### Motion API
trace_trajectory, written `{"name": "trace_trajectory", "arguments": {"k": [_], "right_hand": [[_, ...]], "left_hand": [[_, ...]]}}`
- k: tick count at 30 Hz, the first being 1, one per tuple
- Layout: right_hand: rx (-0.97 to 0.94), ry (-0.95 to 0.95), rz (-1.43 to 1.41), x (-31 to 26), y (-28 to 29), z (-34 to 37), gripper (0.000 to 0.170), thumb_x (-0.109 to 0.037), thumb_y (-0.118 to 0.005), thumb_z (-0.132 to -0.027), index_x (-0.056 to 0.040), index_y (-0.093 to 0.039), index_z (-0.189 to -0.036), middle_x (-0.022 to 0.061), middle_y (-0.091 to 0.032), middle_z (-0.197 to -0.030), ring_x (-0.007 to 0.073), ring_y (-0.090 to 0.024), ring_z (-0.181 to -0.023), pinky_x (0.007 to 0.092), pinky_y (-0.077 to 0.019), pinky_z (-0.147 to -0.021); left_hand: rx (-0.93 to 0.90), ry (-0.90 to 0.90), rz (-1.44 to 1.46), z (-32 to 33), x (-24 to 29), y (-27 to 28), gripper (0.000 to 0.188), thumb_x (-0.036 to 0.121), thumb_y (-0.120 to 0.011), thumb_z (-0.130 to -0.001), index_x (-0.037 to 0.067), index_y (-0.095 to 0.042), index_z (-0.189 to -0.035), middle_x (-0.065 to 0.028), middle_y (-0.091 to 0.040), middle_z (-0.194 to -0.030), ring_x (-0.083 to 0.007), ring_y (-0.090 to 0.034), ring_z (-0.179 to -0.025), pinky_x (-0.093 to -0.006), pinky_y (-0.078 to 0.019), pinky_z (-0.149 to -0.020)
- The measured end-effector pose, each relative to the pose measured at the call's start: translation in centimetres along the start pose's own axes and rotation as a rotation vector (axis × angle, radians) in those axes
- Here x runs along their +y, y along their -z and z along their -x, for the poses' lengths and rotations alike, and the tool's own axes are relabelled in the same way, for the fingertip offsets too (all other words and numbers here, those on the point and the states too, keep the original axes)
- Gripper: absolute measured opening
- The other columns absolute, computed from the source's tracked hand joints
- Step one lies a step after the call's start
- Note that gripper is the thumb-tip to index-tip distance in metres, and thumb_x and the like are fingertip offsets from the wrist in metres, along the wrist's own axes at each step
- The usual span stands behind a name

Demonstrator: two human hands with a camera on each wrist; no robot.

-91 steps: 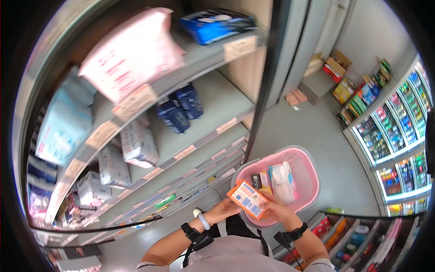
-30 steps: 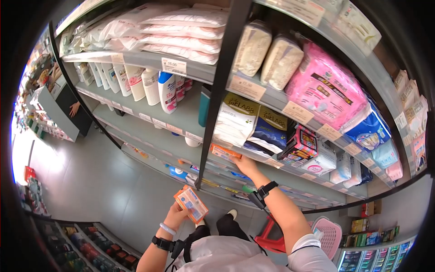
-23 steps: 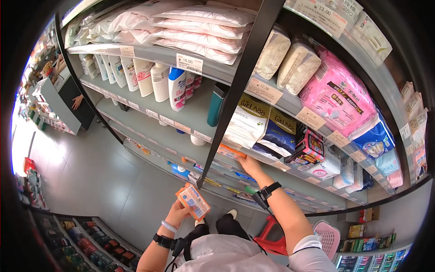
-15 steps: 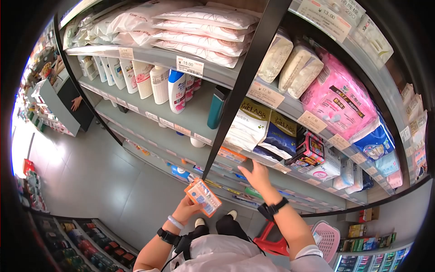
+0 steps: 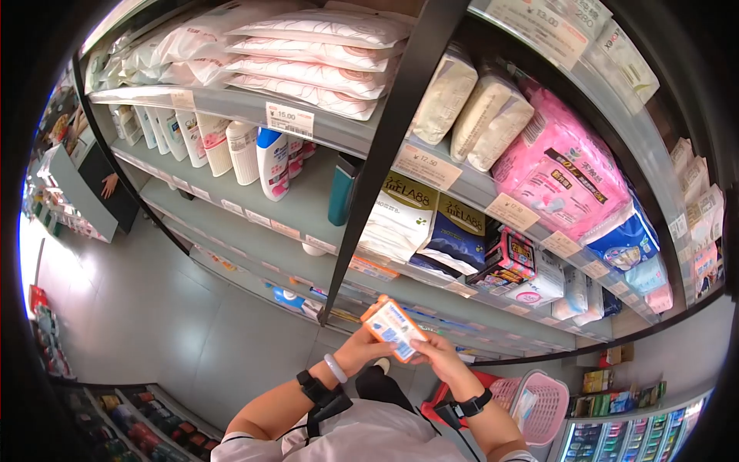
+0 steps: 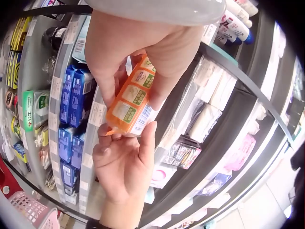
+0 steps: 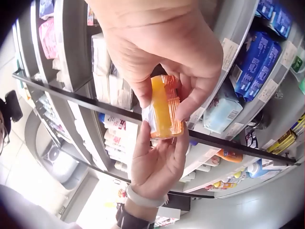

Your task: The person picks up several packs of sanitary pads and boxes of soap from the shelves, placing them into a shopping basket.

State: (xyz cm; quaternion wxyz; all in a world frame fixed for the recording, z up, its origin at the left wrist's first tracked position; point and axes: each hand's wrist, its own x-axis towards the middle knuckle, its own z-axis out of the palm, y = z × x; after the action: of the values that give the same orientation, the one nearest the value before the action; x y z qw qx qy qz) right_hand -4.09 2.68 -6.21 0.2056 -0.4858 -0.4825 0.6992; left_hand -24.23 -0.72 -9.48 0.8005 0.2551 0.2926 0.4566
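Both hands hold one small orange-and-white wrapped pack in front of the body. My left hand grips it at its left end; my right hand pinches its right end. In the left wrist view, the pack shows several printed panels on an orange side and a barcode by its end. Its clear wrap shines over an orange-yellow face in the right wrist view, where thumb and fingers of the right hand lie on either side. A similar orange pack lies on the shelf ahead.
Store shelves hold pink pads packs, white-and-gold tissue packs, shampoo bottles and stacked white packs. A black upright divides the shelving. The pink basket stands at lower right, beside something red.
Earlier the right hand was at an orange pack on the shelf, then drew back from it. It now joins the left hand on the held pack, which has moved right.
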Motion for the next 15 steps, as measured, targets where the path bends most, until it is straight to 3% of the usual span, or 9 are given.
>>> {"name": "trace_trajectory", "arguments": {"k": [2,4,6,10,12,13,14,15], "right_hand": [[0.118,0.026,-0.133,0.2,1.7,0.0,0.036,-0.028,-0.062,-0.083,-0.0048,-0.057,-0.109,0.0044,-0.063,-0.093,0.0112,-0.061,-0.08,0.0236,-0.0492,-0.061],[0.279,0.065,-0.175,-0.5,3.6,-0.2,0.03,-0.023,-0.06,-0.084,-0.0025,-0.058,-0.105,0.0055,-0.064,-0.092,0.0114,-0.062,-0.074,0.0233,-0.0503,-0.057],[0.464,0.098,-0.098,-0.2,6.1,-1.5,0.027,-0.022,-0.059,-0.084,-0.0035,-0.059,-0.103,0.0057,-0.064,-0.089,0.0099,-0.061,-0.072,0.0219,-0.0487,-0.055],[0.554,0.267,0.08,-1.1,8.4,-5.3,0.026,-0.02,-0.059,-0.084,-0.0033,-0.058,-0.103,0.0047,-0.064,-0.086,0.0091,-0.06,-0.069,0.0211,-0.0465,-0.053],[0.524,0.284,0.581,1.7,12.5,-10.4,0.029,-0.029,-0.056,-0.083,-0.0064,-0.059,-0.101,0.0071,-0.064,-0.087,0.0202,-0.062,-0.073,0.0323,-0.049,-0.064],[0.516,0.285,0.58,6.1,17.9,-13.7,0.029,-0.029,-0.056,-0.083,-0.0064,-0.059,-0.101,0.0071,-0.064,-0.087,0.0202,-0.062,-0.073,0.0323,-0.049,-0.064],[0.613,0.399,1.017,10.6,22.3,-17.0,0.033,-0.033,-0.054,-0.083,-0.0074,-0.058,-0.104,0.0104,-0.063,-0.093,0.025,-0.061,-0.082,0.036,-0.0473,-0.072],[0.696,0.513,1.458,13.4,21.7,-23.5,0.038,-0.036,-0.052,-0.082,-0.0085,-0.057,-0.108,0.0137,-0.062,-0.099,0.0298,-0.06,-0.09,0.0398,-0.0455,-0.08]], "left_hand": [[0.006,-0.026,-0.077,-0.1,0.3,-0.3,0.053,0.007,-0.063,-0.08,0.007,-0.037,-0.126,-0.0101,-0.05,-0.119,-0.0174,-0.051,-0.108,-0.0329,-0.043,-0.091],[0.241,-0.148,-0.378,-0.9,-0.8,1.0,0.053,0.008,-0.063,-0.08,0.007,-0.037,-0.126,-0.0105,-0.051,-0.115,-0.0175,-0.051,-0.106,-0.0312,-0.044,-0.088],[0.27,-0.213,-0.399,-1.0,-0.7,2.2,0.051,0.007,-0.062,-0.08,0.005,-0.039,-0.125,-0.0101,-0.052,-0.111,-0.0184,-0.052,-0.104,-0.031,-0.0451,-0.086],[0.355,-0.401,-0.598,-1.2,1.2,2.5,0.047,0.007,-0.063,-0.078,0.003,-0.044,-0.12,-0.0148,-0.047,-0.118,-0.0223,-0.052,-0.105,-0.0318,-0.0475,-0.082],[0.37,-0.449,-0.719,-1.6,2.2,2.3,0.045,0.005,-0.061,-0.079,0.002,-0.044,-0.12,-0.0174,-0.044,-0.123,-0.0243,-0.052,-0.107,-0.0331,-0.0471,-0.083],[0.392,-0.528,-0.935,-2.0,2.5,2.3,0.045,0.005,-0.06,-0.078,0.003,-0.045,-0.12,-0.02,-0.04,-0.126,-0.0281,-0.049,-0.11,-0.0357,-0.0447,-0.087],[0.411,-0.606,-1.152,-2.5,2.8,2.3,0.045,0.004,-0.059,-0.077,0.004,-0.046,-0.12,-0.0227,-0.036,-0.129,-0.0319,-0.046,-0.114,-0.0383,-0.0423,-0.091],[0.42,-0.605,-1.151,-2.9,3.1,2.2,0.045,0.004,-0.059,-0.077,0.004,-0.046,-0.12,-0.0227,-0.036,-0.129,-0.0319,-0.046,-0.114,-0.0383,-0.0423,-0.091]]}}
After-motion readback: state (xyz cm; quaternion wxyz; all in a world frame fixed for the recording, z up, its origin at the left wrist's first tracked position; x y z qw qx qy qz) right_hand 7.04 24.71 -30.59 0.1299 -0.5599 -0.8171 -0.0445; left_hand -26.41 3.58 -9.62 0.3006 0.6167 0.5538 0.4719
